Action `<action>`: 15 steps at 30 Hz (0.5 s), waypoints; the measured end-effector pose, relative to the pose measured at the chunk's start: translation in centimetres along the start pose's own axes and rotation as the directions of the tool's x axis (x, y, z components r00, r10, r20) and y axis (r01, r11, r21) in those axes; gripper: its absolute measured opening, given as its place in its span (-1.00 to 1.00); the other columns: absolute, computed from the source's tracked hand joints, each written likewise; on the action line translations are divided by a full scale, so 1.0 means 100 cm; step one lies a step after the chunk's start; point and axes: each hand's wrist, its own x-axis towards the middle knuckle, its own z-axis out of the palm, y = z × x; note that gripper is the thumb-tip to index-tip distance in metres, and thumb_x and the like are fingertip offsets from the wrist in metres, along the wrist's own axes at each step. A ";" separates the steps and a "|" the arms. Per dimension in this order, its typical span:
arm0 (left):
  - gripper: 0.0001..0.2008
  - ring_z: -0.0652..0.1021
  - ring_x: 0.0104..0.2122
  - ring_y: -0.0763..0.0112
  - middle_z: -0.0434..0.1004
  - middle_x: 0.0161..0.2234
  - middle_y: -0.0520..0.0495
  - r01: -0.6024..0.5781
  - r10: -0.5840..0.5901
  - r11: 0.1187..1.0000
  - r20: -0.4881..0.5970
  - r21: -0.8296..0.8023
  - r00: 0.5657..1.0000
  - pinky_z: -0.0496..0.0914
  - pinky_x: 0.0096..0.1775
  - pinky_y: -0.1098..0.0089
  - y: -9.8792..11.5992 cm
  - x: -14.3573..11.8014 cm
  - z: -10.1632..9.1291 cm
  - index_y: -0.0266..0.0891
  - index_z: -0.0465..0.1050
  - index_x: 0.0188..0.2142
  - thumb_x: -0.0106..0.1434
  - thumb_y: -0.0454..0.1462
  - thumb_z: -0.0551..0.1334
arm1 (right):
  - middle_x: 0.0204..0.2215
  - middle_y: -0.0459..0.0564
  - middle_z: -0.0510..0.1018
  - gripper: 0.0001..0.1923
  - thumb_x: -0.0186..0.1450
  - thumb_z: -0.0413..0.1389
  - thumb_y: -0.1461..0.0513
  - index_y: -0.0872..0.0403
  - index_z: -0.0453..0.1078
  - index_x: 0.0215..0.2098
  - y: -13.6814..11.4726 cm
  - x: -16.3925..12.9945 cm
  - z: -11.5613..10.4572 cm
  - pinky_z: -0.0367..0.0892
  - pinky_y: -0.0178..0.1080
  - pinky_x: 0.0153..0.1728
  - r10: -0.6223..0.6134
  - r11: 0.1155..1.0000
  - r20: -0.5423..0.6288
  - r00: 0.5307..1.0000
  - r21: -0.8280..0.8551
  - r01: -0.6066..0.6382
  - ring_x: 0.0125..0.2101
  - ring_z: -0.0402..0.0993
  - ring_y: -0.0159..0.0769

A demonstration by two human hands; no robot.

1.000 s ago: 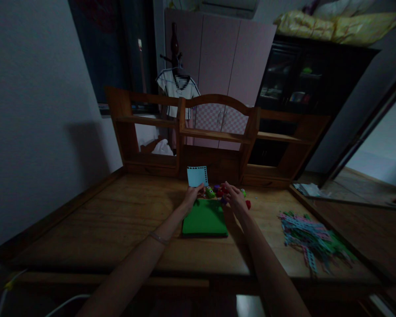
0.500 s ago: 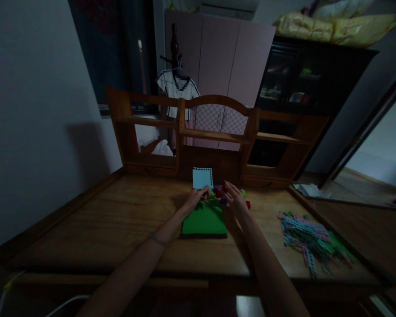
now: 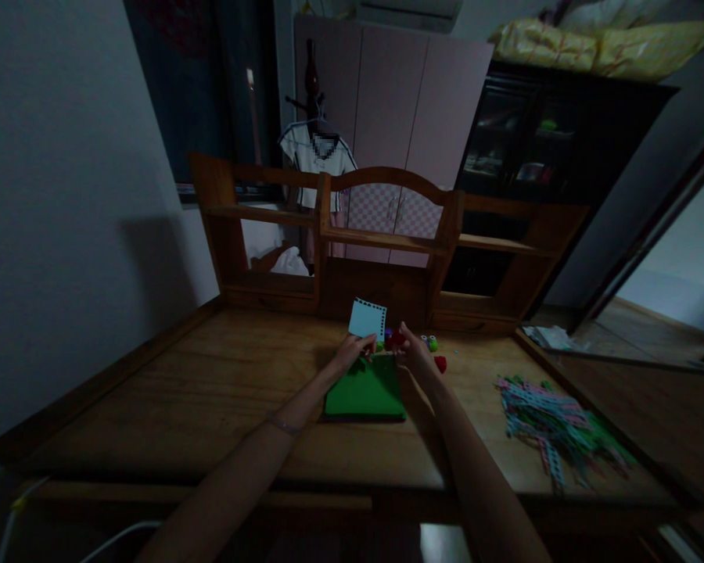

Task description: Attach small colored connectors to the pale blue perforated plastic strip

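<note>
The left hand [image 3: 352,352] is pinching a small pale-blue paper card [image 3: 368,319] by its lower edge, its grip closed on the card, and is holding it upright just above the far edge of the green pad [image 3: 364,389]. Compared with a second ago, the card is sitting further toward the right of the pad and is tilting, with its punched, dotted border now running along the top and right sides instead of only the top; the person appears to be turning it to present a fresh edge.

The right hand [image 3: 415,356] is hovering just beyond the pad's far right corner, fingers loosely curled; whether its grip is closing on anything cannot be told in this dim view. It is sitting right beside a cluster of small coloured punches [image 3: 394,338], red, purple and green, lying past the pad's far edge on the wooden worktop [image 3: 211,391]. Well to the right of the pad, a heap of punched paper strips [image 3: 548,426] is lying.
</note>
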 end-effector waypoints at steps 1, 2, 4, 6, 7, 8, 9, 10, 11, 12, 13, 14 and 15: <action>-0.54 0.35 -0.64 0.53 0.29 -0.67 -0.01 0.006 -0.006 1.000 0.009 0.003 1.000 0.30 -0.50 0.47 0.000 0.000 0.000 -0.31 0.31 -0.65 0.09 0.04 0.10 | -0.76 -0.12 0.33 -0.47 0.04 0.07 -0.21 0.08 0.26 -0.60 0.001 0.000 0.000 0.05 -0.39 -0.74 0.009 0.999 0.016 1.000 -0.032 -0.009 -0.77 0.15 -0.48; -0.54 0.35 -0.64 0.53 0.28 -0.68 0.00 0.005 -0.005 1.000 0.019 0.004 1.000 0.30 -0.50 0.47 0.000 0.000 0.001 -0.31 0.30 -0.65 0.09 0.05 0.10 | -0.79 -0.14 0.30 -0.46 0.04 0.06 -0.22 0.08 0.25 -0.62 0.002 0.000 0.000 0.01 -0.39 -0.75 0.013 0.998 0.035 0.999 -0.057 -0.011 -0.78 0.12 -0.49; -0.53 0.34 -0.65 0.53 0.26 -0.69 0.02 -0.005 0.005 1.000 0.033 0.006 0.999 0.29 -0.52 0.48 -0.001 0.001 0.002 -0.31 0.30 -0.63 0.09 0.06 0.09 | -0.82 -0.15 0.25 -0.45 0.06 0.04 -0.23 0.08 0.23 -0.66 0.004 -0.001 0.001 -0.05 -0.38 -0.76 0.006 0.996 0.075 0.997 -0.085 0.000 -0.80 0.06 -0.50; -0.53 0.33 -0.67 0.54 0.25 -0.70 0.04 -0.011 0.011 1.000 0.034 0.011 0.999 0.27 -0.54 0.49 -0.004 0.002 0.003 -0.31 0.31 -0.61 0.09 0.07 0.09 | -0.83 -0.15 0.23 -0.44 0.07 0.02 -0.23 0.07 0.22 -0.68 0.004 -0.002 0.002 -0.07 -0.37 -0.76 -0.012 0.996 0.093 0.996 -0.090 0.020 -0.80 0.03 -0.50; -0.53 0.33 -0.67 0.55 0.24 -0.70 0.05 -0.014 0.013 1.000 0.031 0.012 0.999 0.26 -0.55 0.50 -0.005 0.003 0.003 -0.31 0.31 -0.60 0.09 0.08 0.08 | -0.83 -0.14 0.23 -0.43 0.08 0.01 -0.23 0.07 0.21 -0.69 0.004 -0.003 0.002 -0.08 -0.37 -0.75 -0.016 0.996 0.097 0.995 -0.088 0.025 -0.80 0.03 -0.50; -0.53 0.32 -0.68 0.56 0.24 -0.69 0.05 -0.016 0.016 1.000 0.029 0.012 0.999 0.26 -0.56 0.50 -0.007 0.003 0.003 -0.31 0.31 -0.59 0.09 0.08 0.08 | -0.82 -0.14 0.23 -0.43 0.08 0.01 -0.23 0.07 0.21 -0.69 0.004 -0.004 0.003 -0.08 -0.37 -0.75 -0.020 0.996 0.099 0.995 -0.085 0.028 -0.80 0.02 -0.50; -0.53 0.32 -0.68 0.56 0.24 -0.69 0.06 -0.019 0.019 1.000 0.026 0.011 0.999 0.25 -0.57 0.50 -0.008 0.003 0.003 -0.31 0.31 -0.59 0.09 0.08 0.09 | -0.82 -0.14 0.23 -0.43 0.09 0.00 -0.23 0.07 0.21 -0.69 0.004 -0.004 0.003 -0.09 -0.36 -0.75 -0.020 0.996 0.105 0.994 -0.085 0.029 -0.80 0.02 -0.50; -0.53 0.32 -0.69 0.56 0.23 -0.70 0.06 -0.019 0.019 1.000 0.024 0.012 1.000 0.25 -0.57 0.50 -0.009 0.004 0.003 -0.31 0.31 -0.59 0.09 0.08 0.09 | -0.82 -0.14 0.23 -0.43 0.09 0.00 -0.23 0.07 0.22 -0.69 0.003 -0.005 0.003 -0.10 -0.36 -0.75 -0.019 0.995 0.113 0.993 -0.091 0.029 -0.80 0.01 -0.50; -0.54 0.32 -0.69 0.56 0.23 -0.70 0.06 -0.016 0.016 1.000 0.022 0.015 1.000 0.25 -0.57 0.50 -0.009 0.004 0.003 -0.30 0.31 -0.59 0.09 0.08 0.10 | -0.83 -0.15 0.22 -0.43 0.09 0.00 -0.23 0.07 0.23 -0.68 0.002 -0.006 0.004 -0.12 -0.36 -0.75 -0.020 0.994 0.123 0.992 -0.102 0.032 -0.80 0.00 -0.50; -0.54 0.32 -0.69 0.56 0.23 -0.71 0.06 -0.010 0.010 1.000 0.019 0.020 1.000 0.24 -0.57 0.50 -0.009 0.004 0.004 -0.30 0.30 -0.60 0.08 0.08 0.10 | -0.83 -0.15 0.22 -0.43 0.09 0.00 -0.23 0.07 0.23 -0.68 0.001 -0.007 0.004 -0.12 -0.36 -0.75 -0.023 0.993 0.133 0.991 -0.114 0.038 -0.80 0.00 -0.50; -0.54 0.32 -0.69 0.56 0.23 -0.71 0.06 0.000 0.000 1.000 0.013 0.028 1.000 0.24 -0.57 0.50 -0.009 0.004 0.004 -0.30 0.30 -0.60 0.08 0.07 0.11 | -0.83 -0.15 0.22 -0.44 0.08 0.01 -0.23 0.07 0.23 -0.67 0.001 -0.008 0.004 -0.13 -0.36 -0.74 -0.030 0.991 0.143 0.989 -0.125 0.048 -0.80 -0.01 -0.51; -0.54 0.32 -0.69 0.55 0.23 -0.72 0.05 0.012 -0.012 0.999 0.007 0.037 1.000 0.24 -0.57 0.50 -0.009 0.004 0.005 -0.30 0.30 -0.60 0.08 0.07 0.11 | -0.82 -0.15 0.23 -0.44 0.08 0.01 -0.22 0.08 0.24 -0.67 0.000 -0.010 0.005 -0.13 -0.36 -0.74 -0.040 0.989 0.154 0.987 -0.133 0.061 -0.79 0.00 -0.51; -0.55 0.32 -0.69 0.55 0.24 -0.72 0.05 0.023 -0.023 0.999 0.000 0.046 1.000 0.24 -0.57 0.50 -0.009 0.004 0.005 -0.30 0.30 -0.60 0.08 0.07 0.11 | -0.82 -0.15 0.23 -0.45 0.08 0.02 -0.22 0.08 0.25 -0.66 -0.001 -0.011 0.005 -0.13 -0.37 -0.74 -0.046 0.988 0.165 0.985 -0.140 0.070 -0.79 0.00 -0.51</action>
